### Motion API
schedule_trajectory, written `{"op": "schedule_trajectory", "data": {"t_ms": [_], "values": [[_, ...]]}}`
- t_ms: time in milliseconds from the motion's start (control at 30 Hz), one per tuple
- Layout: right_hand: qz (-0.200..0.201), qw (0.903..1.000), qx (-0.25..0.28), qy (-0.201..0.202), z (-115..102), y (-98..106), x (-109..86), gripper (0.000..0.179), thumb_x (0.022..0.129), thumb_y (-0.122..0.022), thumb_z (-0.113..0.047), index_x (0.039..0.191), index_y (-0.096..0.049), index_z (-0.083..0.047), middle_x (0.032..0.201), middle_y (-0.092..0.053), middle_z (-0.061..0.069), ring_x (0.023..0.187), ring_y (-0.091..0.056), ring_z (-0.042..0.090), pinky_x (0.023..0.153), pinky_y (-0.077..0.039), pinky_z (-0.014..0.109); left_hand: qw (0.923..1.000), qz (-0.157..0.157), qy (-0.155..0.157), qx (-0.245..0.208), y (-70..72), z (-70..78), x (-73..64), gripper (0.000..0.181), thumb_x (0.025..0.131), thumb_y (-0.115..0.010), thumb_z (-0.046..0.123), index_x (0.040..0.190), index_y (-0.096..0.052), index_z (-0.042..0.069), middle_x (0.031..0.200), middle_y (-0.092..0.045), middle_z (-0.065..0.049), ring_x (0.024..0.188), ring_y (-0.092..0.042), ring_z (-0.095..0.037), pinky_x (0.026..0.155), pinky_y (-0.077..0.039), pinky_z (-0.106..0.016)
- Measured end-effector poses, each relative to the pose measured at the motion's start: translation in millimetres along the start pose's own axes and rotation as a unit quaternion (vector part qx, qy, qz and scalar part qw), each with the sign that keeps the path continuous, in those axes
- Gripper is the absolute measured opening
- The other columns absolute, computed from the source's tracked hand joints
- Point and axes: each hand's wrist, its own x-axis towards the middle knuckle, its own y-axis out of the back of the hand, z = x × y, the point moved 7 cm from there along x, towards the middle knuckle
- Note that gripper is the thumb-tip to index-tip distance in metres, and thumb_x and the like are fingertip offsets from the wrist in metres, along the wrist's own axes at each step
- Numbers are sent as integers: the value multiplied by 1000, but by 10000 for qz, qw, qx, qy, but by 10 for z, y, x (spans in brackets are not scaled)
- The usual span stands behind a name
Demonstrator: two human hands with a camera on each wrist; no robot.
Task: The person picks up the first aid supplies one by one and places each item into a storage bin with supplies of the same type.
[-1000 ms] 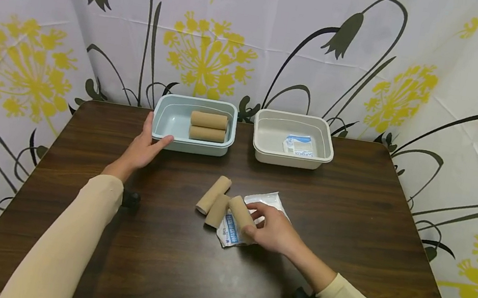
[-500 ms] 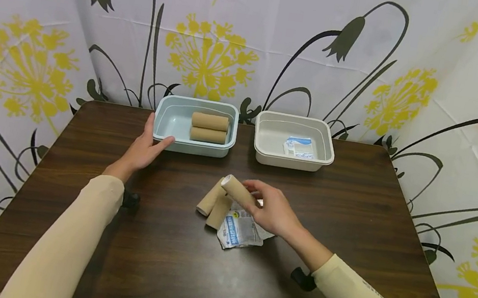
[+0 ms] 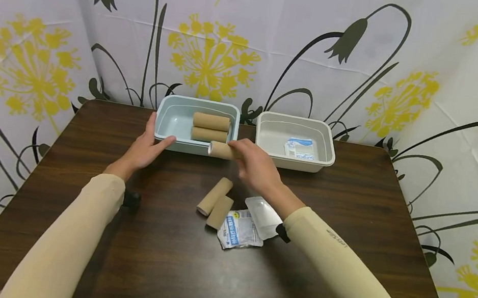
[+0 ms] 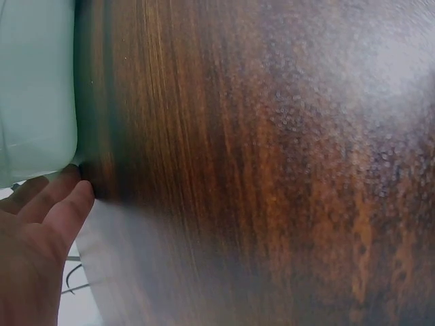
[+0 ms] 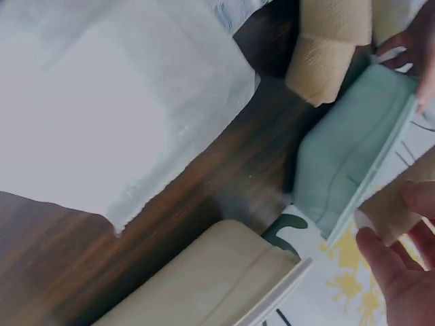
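My right hand (image 3: 257, 167) pinches a cardboard tube (image 3: 222, 150) by its right end, held level just in front of the light blue bin's front right corner. At that bin's left front corner, my left hand (image 3: 143, 147) rests with fingers straight along the side and thumb by the front rim. Inside the blue bin (image 3: 169, 131) two cardboard tubes (image 3: 211, 122) lie side by side. Two more tubes (image 3: 215, 194) lie on the table. In the left wrist view, the left fingers (image 4: 71, 207) touch the bin's lower corner.
A cream bin (image 3: 269, 148) holding a blue-and-white wrapper (image 3: 300, 148) stands right of the blue bin. Two crumpled wrappers, one printed (image 3: 239, 231) and one plain white (image 3: 263, 214), lie on the wooden table (image 3: 165, 272). A patterned curtain (image 3: 257, 28) hangs behind.
My right hand has lifted the cardboard tube off the wrappers and carried it up and left toward the blue bin, turning it level. The left hand stays in place.
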Motion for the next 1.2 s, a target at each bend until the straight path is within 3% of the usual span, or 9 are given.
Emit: {"op": "schedule_trajectory", "data": {"t_ms": [233,500,800,1200], "values": [[-167,9943,-1042,168,-96,-166,292,45,93,-58,-1,136,-56,-15,130,-57,0,118,-54,20,83,-51,36,10000,23,-12,-61,-16,-11,7,99,95,-46,63,154,23,25,159,-8,-27,141,-20,-50,108,-18,-66],[-430,9877,-1491,209,-173,-377,465,57,86,-61,5,138,-53,-16,137,-53,-1,131,-44,16,84,-51,34,9999,39,-1,-98,-22,-45,-9,98,94,-47,64,153,24,29,159,-11,-28,141,-21,-49,108,-19,-66],[-82,9912,-1321,-5,-186,-444,570,51,89,-60,4,135,-56,-16,134,-56,-2,128,-48,15,88,-50,32,9999,67,-35,-103,6,-33,-15,99,95,-47,63,154,22,25,159,-11,-28,141,-21,-49,108,-19,-65],[-432,9958,-751,-286,-159,-509,559,58,93,-53,1,148,-45,-13,152,-36,9,140,-33,22,91,-48,31,9998,89,-82,-125,7,-16,-11,98,95,-48,62,155,20,23,160,-10,-26,141,-22,-47,109,-19,-65]]}}
